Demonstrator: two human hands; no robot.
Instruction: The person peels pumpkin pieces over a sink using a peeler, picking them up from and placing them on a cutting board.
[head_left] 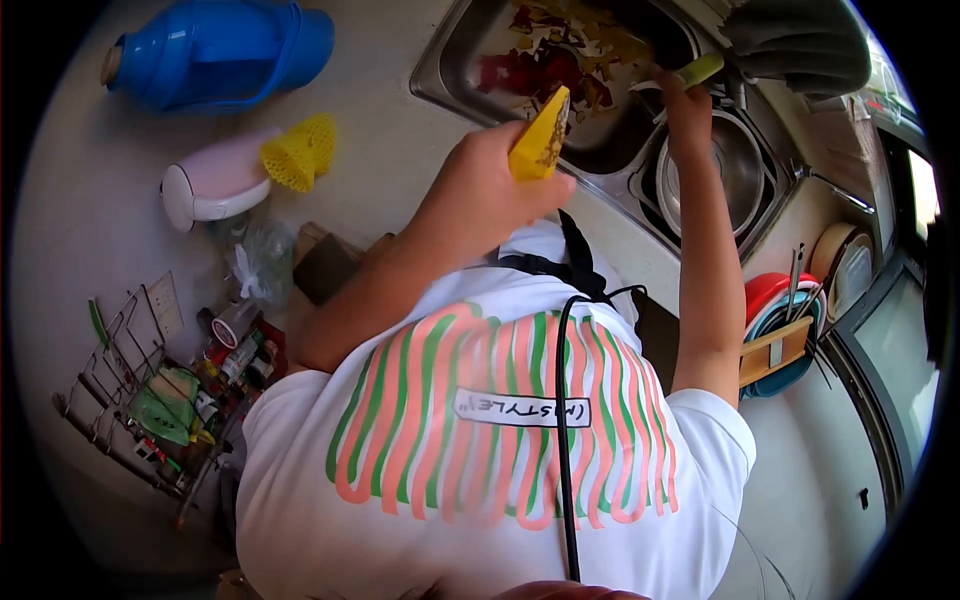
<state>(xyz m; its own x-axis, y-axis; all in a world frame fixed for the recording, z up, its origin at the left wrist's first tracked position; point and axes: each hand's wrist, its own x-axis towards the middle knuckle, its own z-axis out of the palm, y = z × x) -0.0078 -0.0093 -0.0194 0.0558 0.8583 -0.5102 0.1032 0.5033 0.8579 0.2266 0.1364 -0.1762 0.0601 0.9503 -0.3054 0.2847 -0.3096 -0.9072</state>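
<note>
My left hand (500,165) is closed around a yellow, partly peeled vegetable (540,135) with dark brown patches on one side. It is held up over the near edge of the sink (430,90). My right hand (686,105), over the right side of the same basin, is closed on a peeler (703,68) with a light green handle. Its pale head points left and is partly hidden by the fingers. Yellow-brown peels (610,45) and dark red peels (530,72) lie in the basin below.
A metal bowl (735,175) sits in the second basin, under my right forearm. On the left are a blue thermos (240,55), a pink-and-white container (215,175) and a yellow mesh piece (300,152). Coloured basins (765,290) stand at the right; a wire rack (110,370) is lower left.
</note>
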